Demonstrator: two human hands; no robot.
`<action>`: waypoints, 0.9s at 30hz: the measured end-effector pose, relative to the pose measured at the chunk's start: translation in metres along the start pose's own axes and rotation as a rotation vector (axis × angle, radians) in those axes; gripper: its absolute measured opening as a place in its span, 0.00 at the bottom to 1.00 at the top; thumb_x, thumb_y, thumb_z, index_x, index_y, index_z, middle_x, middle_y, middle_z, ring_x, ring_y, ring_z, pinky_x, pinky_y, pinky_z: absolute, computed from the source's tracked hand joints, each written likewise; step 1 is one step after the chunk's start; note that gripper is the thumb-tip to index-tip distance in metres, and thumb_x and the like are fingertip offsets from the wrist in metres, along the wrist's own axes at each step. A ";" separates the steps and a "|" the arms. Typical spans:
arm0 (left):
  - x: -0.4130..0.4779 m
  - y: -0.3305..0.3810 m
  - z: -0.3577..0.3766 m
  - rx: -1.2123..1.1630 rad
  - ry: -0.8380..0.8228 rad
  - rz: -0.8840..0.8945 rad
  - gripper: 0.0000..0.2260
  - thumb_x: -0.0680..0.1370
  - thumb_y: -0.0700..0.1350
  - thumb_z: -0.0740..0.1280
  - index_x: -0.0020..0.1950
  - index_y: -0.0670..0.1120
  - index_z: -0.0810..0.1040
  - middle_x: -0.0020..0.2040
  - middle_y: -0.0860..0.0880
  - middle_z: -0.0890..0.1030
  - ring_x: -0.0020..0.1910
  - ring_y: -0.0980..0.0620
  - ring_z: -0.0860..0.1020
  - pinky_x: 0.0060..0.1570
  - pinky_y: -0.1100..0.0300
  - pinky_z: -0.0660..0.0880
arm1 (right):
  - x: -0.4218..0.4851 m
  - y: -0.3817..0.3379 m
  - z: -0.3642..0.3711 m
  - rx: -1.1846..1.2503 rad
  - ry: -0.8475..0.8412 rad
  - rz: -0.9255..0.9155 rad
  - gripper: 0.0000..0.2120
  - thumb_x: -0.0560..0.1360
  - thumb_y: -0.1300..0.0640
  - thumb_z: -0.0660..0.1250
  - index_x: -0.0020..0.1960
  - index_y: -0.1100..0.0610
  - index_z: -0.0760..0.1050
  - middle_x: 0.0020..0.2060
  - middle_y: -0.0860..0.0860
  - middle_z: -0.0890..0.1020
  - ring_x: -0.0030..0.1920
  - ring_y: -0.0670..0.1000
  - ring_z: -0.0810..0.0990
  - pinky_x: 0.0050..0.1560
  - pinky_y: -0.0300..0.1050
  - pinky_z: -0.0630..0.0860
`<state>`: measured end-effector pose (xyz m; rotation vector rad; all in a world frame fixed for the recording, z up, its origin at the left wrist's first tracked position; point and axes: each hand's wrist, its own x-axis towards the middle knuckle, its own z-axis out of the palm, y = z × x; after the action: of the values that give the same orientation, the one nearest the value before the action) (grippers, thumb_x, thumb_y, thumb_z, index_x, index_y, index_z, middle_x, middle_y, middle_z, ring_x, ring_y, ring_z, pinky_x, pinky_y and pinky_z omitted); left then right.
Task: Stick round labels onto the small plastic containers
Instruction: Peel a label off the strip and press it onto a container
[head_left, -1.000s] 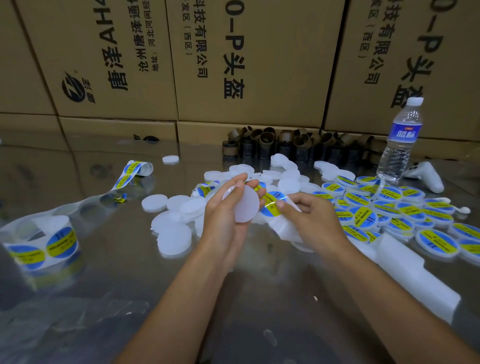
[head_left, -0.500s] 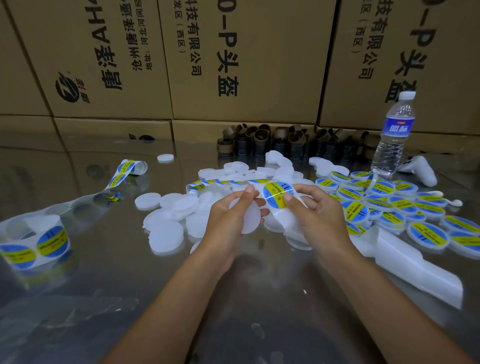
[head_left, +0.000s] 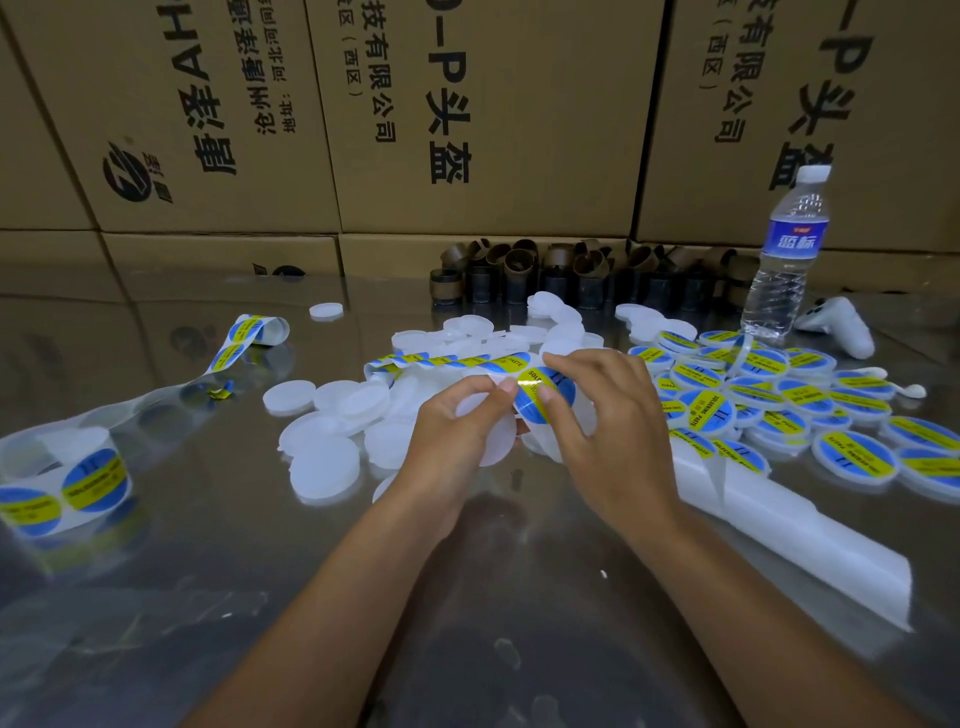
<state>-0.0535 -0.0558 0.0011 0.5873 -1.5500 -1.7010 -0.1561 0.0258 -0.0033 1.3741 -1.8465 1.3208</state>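
The round label (head_left: 543, 397) is at mid-table, pinched at its edge by the right hand (head_left: 608, 415). It appears half-lifted from the backing strip (head_left: 441, 360), which runs off toward 10 o'clock. At its 7 o'clock the left hand (head_left: 457, 431) grips a bare white container (head_left: 491, 444). The step looks like peeling. The next move calls for centring the label on the lid and smoothing it flat. Unlabelled containers (head_left: 322, 467) lie at 9 o'clock and labelled containers (head_left: 779, 405) at 3.

A white round container (head_left: 493, 441), held tilted in the left hand (head_left: 452, 436), has a blue and yellow label (head_left: 561, 389) at its upper edge, with plain containers (head_left: 327, 467) lying left and labelled containers (head_left: 779, 400) right.
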 end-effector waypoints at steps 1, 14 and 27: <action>0.000 0.000 0.000 0.001 -0.003 -0.003 0.10 0.76 0.47 0.69 0.35 0.48 0.79 0.39 0.50 0.83 0.35 0.53 0.81 0.58 0.44 0.76 | 0.000 0.000 0.000 -0.002 -0.009 -0.008 0.13 0.74 0.57 0.66 0.56 0.59 0.80 0.49 0.53 0.80 0.52 0.56 0.76 0.54 0.50 0.71; 0.003 -0.001 -0.001 0.032 0.026 -0.061 0.10 0.77 0.52 0.66 0.52 0.49 0.83 0.53 0.46 0.83 0.58 0.46 0.79 0.60 0.50 0.72 | 0.000 0.001 0.000 0.059 -0.053 0.022 0.08 0.72 0.56 0.69 0.50 0.57 0.81 0.44 0.52 0.80 0.50 0.55 0.74 0.52 0.48 0.68; 0.004 -0.003 -0.001 0.078 0.018 -0.009 0.08 0.78 0.51 0.65 0.48 0.50 0.82 0.54 0.44 0.83 0.59 0.43 0.77 0.62 0.44 0.71 | 0.002 -0.001 -0.001 0.113 -0.085 0.029 0.05 0.72 0.60 0.71 0.48 0.57 0.81 0.39 0.46 0.73 0.46 0.54 0.73 0.50 0.52 0.70</action>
<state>-0.0559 -0.0599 -0.0011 0.6480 -1.6088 -1.6440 -0.1559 0.0255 -0.0004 1.4875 -1.8792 1.4212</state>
